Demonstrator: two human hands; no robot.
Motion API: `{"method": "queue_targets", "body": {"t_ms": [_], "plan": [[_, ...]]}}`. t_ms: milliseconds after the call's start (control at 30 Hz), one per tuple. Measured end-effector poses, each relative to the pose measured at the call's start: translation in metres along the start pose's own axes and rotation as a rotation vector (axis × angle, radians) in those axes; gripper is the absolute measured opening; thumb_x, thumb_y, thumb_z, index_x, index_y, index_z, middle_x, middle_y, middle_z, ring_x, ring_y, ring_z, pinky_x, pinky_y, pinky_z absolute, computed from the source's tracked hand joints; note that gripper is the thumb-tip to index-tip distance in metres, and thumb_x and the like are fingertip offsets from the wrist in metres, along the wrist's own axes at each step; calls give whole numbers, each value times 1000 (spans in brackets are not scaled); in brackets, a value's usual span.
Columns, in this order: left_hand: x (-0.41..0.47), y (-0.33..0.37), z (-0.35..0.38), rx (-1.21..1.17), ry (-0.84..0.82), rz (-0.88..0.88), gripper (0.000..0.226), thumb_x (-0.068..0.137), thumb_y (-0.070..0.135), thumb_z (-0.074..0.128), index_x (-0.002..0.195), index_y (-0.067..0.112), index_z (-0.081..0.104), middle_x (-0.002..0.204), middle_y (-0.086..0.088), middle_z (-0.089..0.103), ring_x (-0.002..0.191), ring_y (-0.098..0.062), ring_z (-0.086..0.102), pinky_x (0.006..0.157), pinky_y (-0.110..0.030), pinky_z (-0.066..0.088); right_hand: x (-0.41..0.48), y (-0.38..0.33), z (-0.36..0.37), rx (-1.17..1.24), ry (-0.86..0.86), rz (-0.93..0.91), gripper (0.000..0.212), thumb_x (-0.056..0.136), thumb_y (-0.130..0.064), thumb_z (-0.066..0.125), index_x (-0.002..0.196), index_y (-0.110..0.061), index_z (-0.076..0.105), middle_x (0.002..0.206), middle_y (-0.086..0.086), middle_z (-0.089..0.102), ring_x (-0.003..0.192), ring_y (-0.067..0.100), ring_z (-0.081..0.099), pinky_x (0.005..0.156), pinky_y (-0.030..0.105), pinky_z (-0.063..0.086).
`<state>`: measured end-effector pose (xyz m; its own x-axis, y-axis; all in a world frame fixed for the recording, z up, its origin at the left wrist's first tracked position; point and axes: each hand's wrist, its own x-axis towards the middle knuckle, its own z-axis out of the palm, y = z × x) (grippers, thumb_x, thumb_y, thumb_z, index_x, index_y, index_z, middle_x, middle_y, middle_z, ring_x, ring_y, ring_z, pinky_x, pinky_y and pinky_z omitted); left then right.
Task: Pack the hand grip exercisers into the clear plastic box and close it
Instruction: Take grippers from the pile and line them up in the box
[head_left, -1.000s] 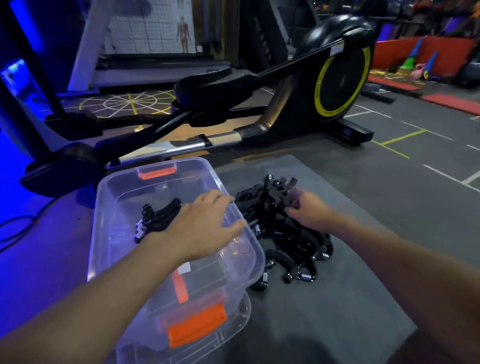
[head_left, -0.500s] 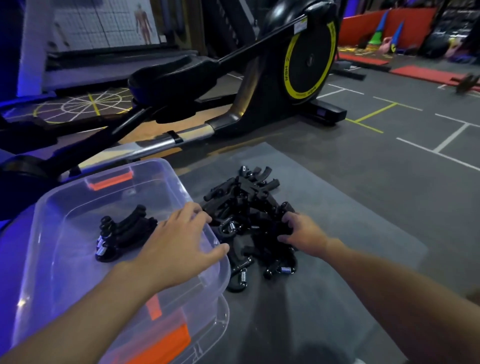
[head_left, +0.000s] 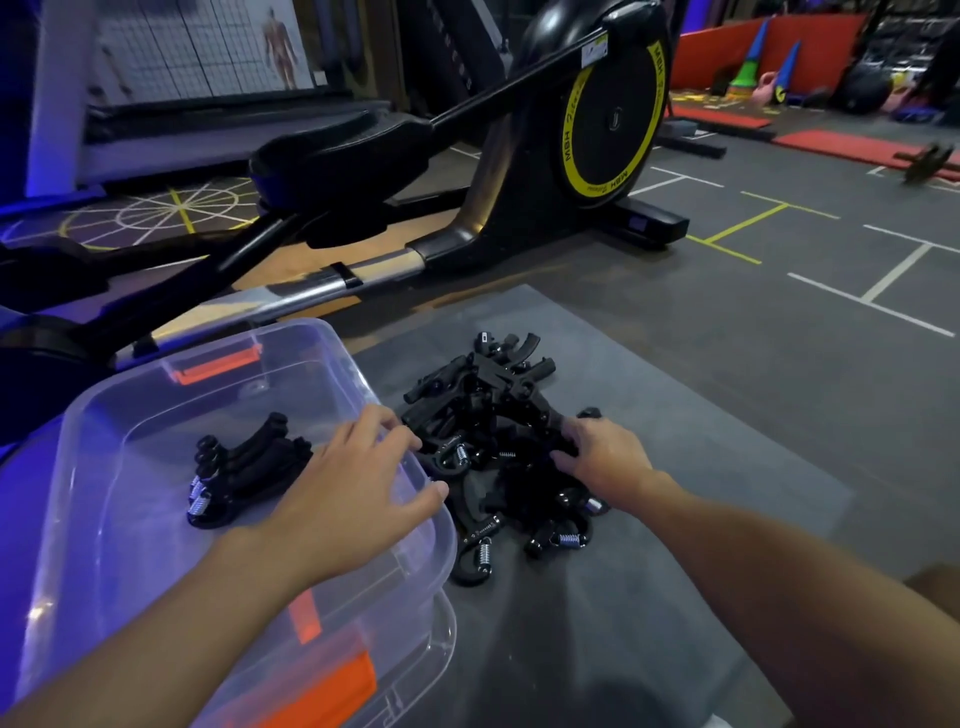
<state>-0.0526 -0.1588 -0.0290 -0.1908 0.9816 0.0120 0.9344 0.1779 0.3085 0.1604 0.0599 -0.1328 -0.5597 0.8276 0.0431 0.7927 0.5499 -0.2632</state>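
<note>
- The clear plastic box (head_left: 291, 326) is seen open on the grey floor mat (head_left: 701, 467). A clear lid (head_left: 332, 691) with orange latches appears to be tucked under the box's near end.
- A small batch of hand grip exercisers (head_left: 244, 467) is already laid inside the box, near its middle.
- The main pile (head_left: 493, 415) is left on the mat, just beside the box's right wall.
- The left hand (head_left: 343, 499) is held over the box's right rim. Its fingers are apart and relaxed with nothing gripped, and the tips are stretched towards the pile.
- The right hand (head_left: 608, 457) is set on the side of the pile away from the box. Its fingers are curled down into the black parts. Whether one is clamped cannot be told.
- Progress is judged early: most pieces are outside the box, the lid is not fitted and the latches are not closed.
- An elliptical trainer (head_left: 571, 130) is parked beyond the box.
</note>
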Motion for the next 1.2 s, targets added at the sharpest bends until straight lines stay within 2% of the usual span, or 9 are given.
{"method": "queue_targets", "body": {"t_ms": [100, 267, 433, 533, 733, 833, 933, 1033, 1200], "plan": [[-3, -1, -2, -7, -11, 6, 79, 72, 78, 24, 131, 32, 50, 133, 16, 31, 121, -9, 40, 104, -36, 39, -4, -6, -9, 83, 114, 54, 29, 84, -37, 64, 78, -17, 44, 73, -1, 52, 71, 26, 49, 60, 32, 32], [-6, -2, -6, 15, -34, 11, 80, 75, 76, 22, 138, 33, 46, 142, 13, 31, 129, -13, 38, 108, -37, 36, -3, -27, -30, 340, 272, 189, 28, 82, -33, 69, 77, -10, 55, 64, 3, 57, 58, 24, 52, 50, 34, 38], [-9, -1, -16, -26, 15, 23, 57, 88, 63, 37, 134, 32, 51, 135, 18, 44, 127, -8, 41, 106, -32, 36, 0, -57, -63, 492, 351, 126, 27, 82, -34, 70, 78, -12, 57, 67, 1, 58, 54, 15, 49, 52, 37, 45], [-12, 2, -28, -77, 98, 39, 45, 94, 53, 46, 132, 31, 52, 134, 18, 49, 124, -5, 44, 104, -29, 38, -4, -81, -92, 562, 411, 49, 23, 83, -30, 72, 79, -11, 59, 66, -1, 60, 53, 11, 48, 49, 26, 42], [-21, 7, -55, -246, 292, 50, 38, 92, 39, 58, 129, 30, 53, 125, 17, 56, 120, -8, 52, 103, -36, 43, -19, -131, -144, 764, 515, -49, 23, 80, -28, 75, 72, -13, 58, 62, -2, 60, 54, 8, 53, 53, 30, 49], [-29, 3, -69, -346, 402, 46, 38, 88, 39, 64, 124, 35, 53, 116, 17, 60, 113, -4, 56, 97, -37, 48, -28, -158, -157, 956, 488, -62, 21, 79, -29, 73, 72, -15, 59, 64, 6, 67, 62, 20, 69, 56, 37, 56], [-41, -2, -85, -400, 494, 35, 39, 86, 38, 68, 122, 36, 53, 111, 19, 60, 110, -1, 56, 92, -32, 48, -37, -186, -158, 1169, 393, 9, 20, 85, -19, 68, 75, -8, 55, 63, 19, 67, 54, 15, 68, 52, 29, 49], [-52, -8, -99, -450, 600, 3, 34, 84, 33, 72, 115, 34, 57, 102, 17, 63, 102, -1, 59, 86, -25, 47, -48, -214, -156, 1410, 245, 104, 15, 85, -12, 66, 78, -5, 54, 57, 12, 66, 60, 23, 72, 64, 34, 60], [-67, -29, -113, -474, 713, -55, 20, 85, 23, 74, 101, 29, 64, 82, 13, 65, 79, -5, 62, 74, -26, 52, -55, -253, -144, 1627, 50, 180, 12, 87, -7, 63, 87, -8, 51, 76, 25, 68, 60, 27, 71, 63, 33, 61]]}}
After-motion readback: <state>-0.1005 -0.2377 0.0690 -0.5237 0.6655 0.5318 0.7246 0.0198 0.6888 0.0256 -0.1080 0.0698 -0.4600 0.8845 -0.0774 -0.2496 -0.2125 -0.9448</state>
